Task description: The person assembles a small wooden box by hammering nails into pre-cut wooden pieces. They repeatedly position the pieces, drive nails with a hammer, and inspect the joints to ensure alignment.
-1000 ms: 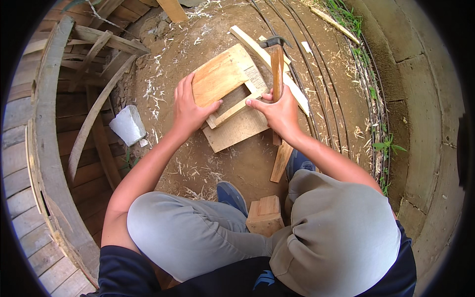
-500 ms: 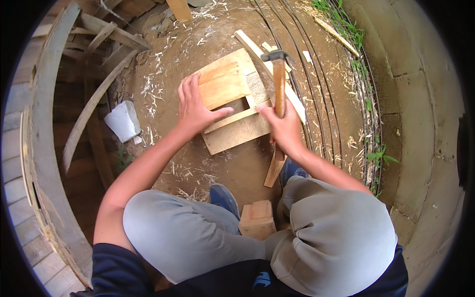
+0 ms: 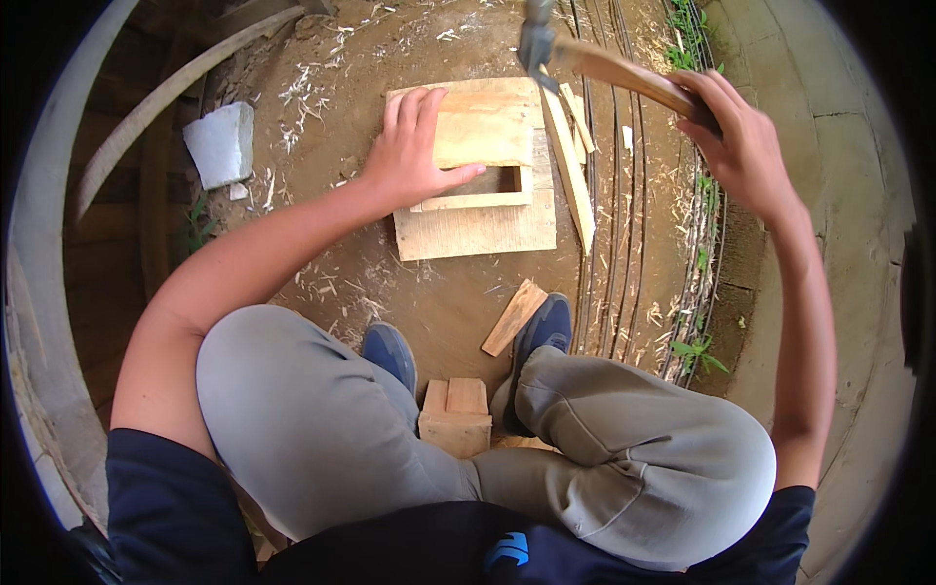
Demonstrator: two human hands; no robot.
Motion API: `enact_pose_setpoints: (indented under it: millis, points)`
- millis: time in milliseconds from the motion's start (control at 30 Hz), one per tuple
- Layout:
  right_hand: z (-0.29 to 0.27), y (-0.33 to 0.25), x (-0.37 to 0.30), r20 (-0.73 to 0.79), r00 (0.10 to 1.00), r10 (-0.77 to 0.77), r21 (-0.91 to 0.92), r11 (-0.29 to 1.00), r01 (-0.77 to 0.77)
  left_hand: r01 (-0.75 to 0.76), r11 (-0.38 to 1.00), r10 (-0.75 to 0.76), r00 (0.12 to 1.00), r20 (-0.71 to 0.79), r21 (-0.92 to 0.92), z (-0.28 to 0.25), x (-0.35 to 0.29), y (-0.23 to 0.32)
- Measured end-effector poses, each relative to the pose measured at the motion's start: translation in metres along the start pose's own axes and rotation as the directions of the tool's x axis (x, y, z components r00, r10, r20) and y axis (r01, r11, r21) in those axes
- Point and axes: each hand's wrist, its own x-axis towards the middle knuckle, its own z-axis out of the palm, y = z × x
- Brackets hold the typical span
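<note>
On the ground (image 3: 458, 302), in from its right edge, the wooden box (image 3: 478, 136) is set, its slot (image 3: 503, 179) running left to right. It is touched by the nearer left hand (image 3: 408, 156), spread. Rightward, the hammer (image 3: 624, 71) is clasped by the right grip (image 3: 733, 146), its long axis slanting left and away.

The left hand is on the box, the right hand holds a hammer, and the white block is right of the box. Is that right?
No, the head view shows the white block left of the box. The left hand is on the box, and the right hand holds the hammer.
</note>
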Motion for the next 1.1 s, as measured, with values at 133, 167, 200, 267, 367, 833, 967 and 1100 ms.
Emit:
enact_pose_setpoints:
  millis: [133, 167, 200, 267, 367, 833, 967, 1100]
  points:
    - [-0.007, -0.002, 0.056, 0.23, 0.936, -0.268, -0.283, 0.901, 0.327, 0.026, 0.999, -0.027, 0.999, 0.022, 0.037, -0.002, -0.001, 0.001]
    - [-0.006, -0.005, 0.069, 0.272, 0.909, -0.316, -0.32, 0.861, 0.396, 0.042, 0.999, -0.043, 0.999, 0.031, 0.033, -0.002, -0.001, 0.002]
    - [-0.004, -0.004, 0.08, 0.317, 0.878, -0.36, -0.353, 0.814, 0.461, 0.057, 0.998, -0.058, 0.998, 0.04, 0.028, -0.001, -0.002, 0.005]
    - [-0.007, -0.013, 0.098, 0.33, 0.826, -0.457, -0.302, 0.778, 0.551, 0.066, 0.997, -0.067, 0.997, 0.045, 0.026, -0.004, -0.002, 0.005]
    - [-0.028, -0.04, 0.109, 0.417, 0.831, -0.37, -0.196, 0.855, 0.479, 0.051, 0.998, -0.051, 0.998, 0.031, 0.024, -0.005, -0.002, 0.004]
    - [0.015, -0.13, 0.027, 0.43, 0.876, 0.219, -0.311, 0.947, -0.085, 0.096, 0.994, -0.096, 0.995, 0.003, 0.049, -0.006, -0.012, 0.005]
    - [0.028, -0.139, 0.019, 0.491, 0.841, 0.226, -0.429, 0.903, 0.008, 0.1, 0.991, -0.104, 0.994, 0.037, 0.093, -0.008, -0.008, 0.006]
    - [0.025, -0.156, 0.02, 0.551, 0.792, 0.263, -0.402, 0.915, -0.024, 0.123, 0.967, -0.166, 0.969, 0.183, 0.224, -0.026, 0.003, 0.015]
